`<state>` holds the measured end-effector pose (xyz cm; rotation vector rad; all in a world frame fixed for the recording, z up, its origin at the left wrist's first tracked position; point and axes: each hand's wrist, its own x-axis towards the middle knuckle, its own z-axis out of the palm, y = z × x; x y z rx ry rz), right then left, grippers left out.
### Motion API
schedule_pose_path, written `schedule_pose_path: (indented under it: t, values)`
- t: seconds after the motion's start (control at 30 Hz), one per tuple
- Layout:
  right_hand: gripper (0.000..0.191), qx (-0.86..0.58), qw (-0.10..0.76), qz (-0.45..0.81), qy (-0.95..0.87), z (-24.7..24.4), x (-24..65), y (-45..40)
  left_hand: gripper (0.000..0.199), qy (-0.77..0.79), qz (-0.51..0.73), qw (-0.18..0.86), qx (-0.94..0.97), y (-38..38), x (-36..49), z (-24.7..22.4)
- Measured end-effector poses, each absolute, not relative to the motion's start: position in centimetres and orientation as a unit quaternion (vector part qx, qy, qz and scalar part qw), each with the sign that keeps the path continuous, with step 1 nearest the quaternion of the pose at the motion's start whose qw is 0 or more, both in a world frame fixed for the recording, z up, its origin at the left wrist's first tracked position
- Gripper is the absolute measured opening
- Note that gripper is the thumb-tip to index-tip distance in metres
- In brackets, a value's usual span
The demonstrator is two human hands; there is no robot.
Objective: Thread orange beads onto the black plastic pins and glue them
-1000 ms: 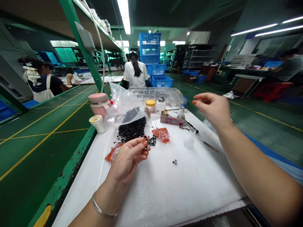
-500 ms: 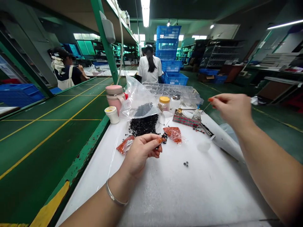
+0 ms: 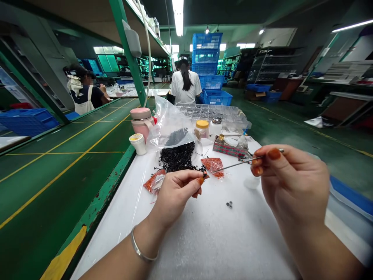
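Note:
My left hand [image 3: 179,190], wearing a silver bangle [image 3: 138,245], pinches a small black part [image 3: 205,175] with a bit of orange on it. To the right, my right hand [image 3: 294,179] is closed on a thin metal rod [image 3: 237,163]. The rod's tip points left, a short way from the black part and in front of an orange-filled plastic bag [image 3: 213,167]. Behind my left hand lies a heap of small black parts [image 3: 176,157], spilling from a clear plastic bag [image 3: 166,116]. A second orange-filled bag [image 3: 153,179] sits by my left wrist.
The white tabletop [image 3: 210,241] carries several small grey rings [image 3: 229,204], a yellow-lidded jar [image 3: 201,129], a patterned box [image 3: 229,147], a white tub [image 3: 138,144] and a pink flask [image 3: 142,121]. A divided clear tray [image 3: 215,112] stands behind. A green belt [image 3: 72,163] runs left. Two people sit further off.
My right hand has come in from the far right, lower and nearer, bringing the rod toward my left hand. My left hand has shifted slightly right with the black part.

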<state>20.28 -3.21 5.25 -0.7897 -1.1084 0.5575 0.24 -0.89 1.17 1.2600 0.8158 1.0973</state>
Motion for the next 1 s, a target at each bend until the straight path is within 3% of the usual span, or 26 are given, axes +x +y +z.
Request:
schedule_pose_path:
  t: [0.4,0.63,0.73,0.87,1.0]
  values:
    - [0.007,-0.392,0.713,0.257,-0.522,3.8,20.1,-3.0,0.011,0.384,0.458,0.564,0.570,-1.3,0.4,1.3]
    - [0.008,-0.369,0.749,0.265,-0.482,4.4,20.2,-2.8,0.013,0.379,0.462,0.567,0.567,-1.2,0.5,1.4]
    - [0.007,-0.376,0.784,0.201,-0.450,5.0,21.1,-2.2,0.013,0.374,0.467,0.580,0.552,-1.2,0.4,1.4]
    - [0.009,-0.376,0.819,0.006,-0.434,6.2,24.4,-0.4,0.017,0.364,0.468,0.628,0.504,-0.9,0.1,1.4]
    - [0.017,-0.532,0.690,-0.044,-0.489,7.0,28.9,1.7,0.022,0.343,0.461,0.696,0.431,-0.4,-0.3,1.5]
